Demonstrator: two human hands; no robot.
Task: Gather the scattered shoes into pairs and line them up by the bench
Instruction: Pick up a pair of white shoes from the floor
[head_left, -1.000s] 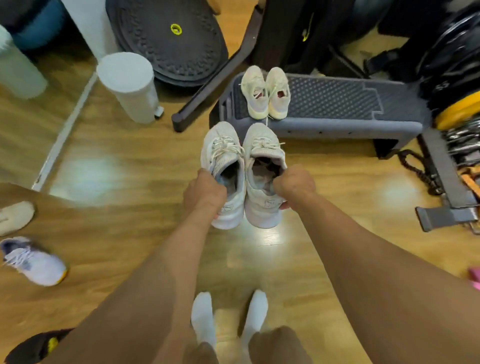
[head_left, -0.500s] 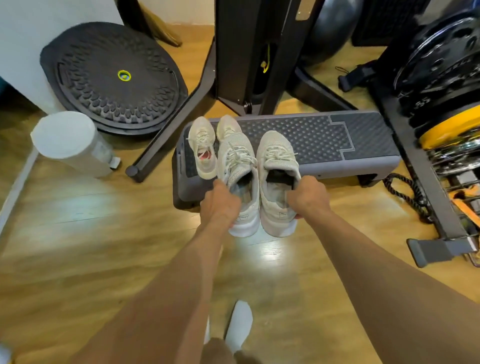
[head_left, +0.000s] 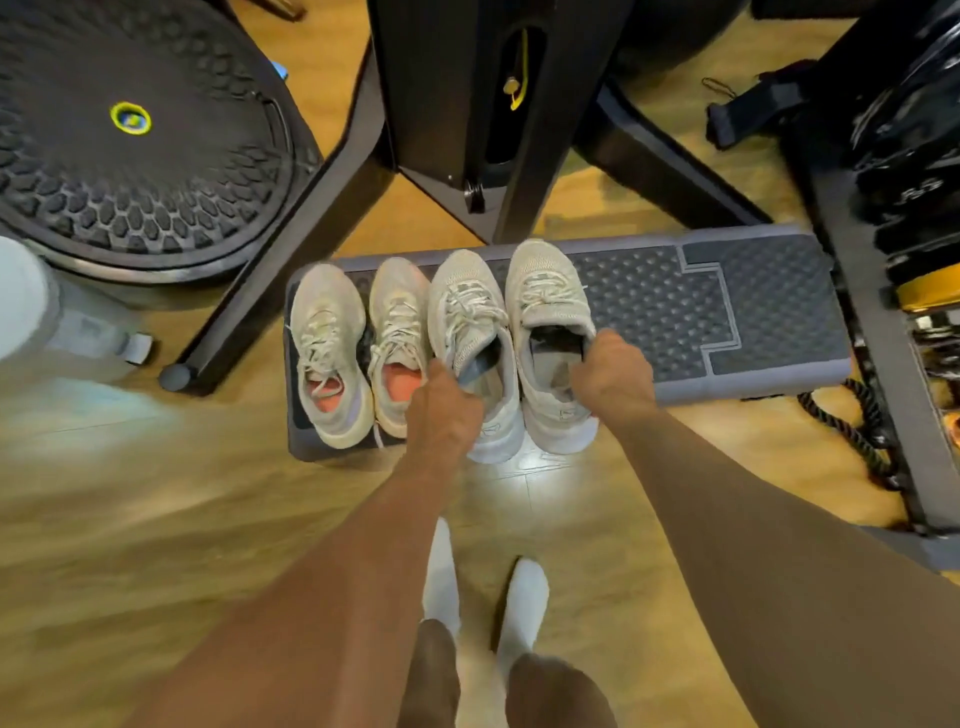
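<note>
A low grey step bench with a studded black top lies across the floor ahead. On its left end stands a pair of cream sneakers with orange insoles. My left hand grips the collar of a pale grey sneaker. Its mate is held the same way at the collar by my right hand. Both held shoes point away from me, side by side, over the bench just right of the cream pair. Their heels overhang the bench's near edge.
A black machine frame with splayed legs stands right behind the bench. A round black balance disc lies at far left, a white bin below it. Weight plates and a rack crowd the right. My socked feet stand on wood floor.
I have stepped closer and carried the pale grey pair forward, from above the floor in front of the bench to over its top beside the cream pair. Both grips stayed the same.
</note>
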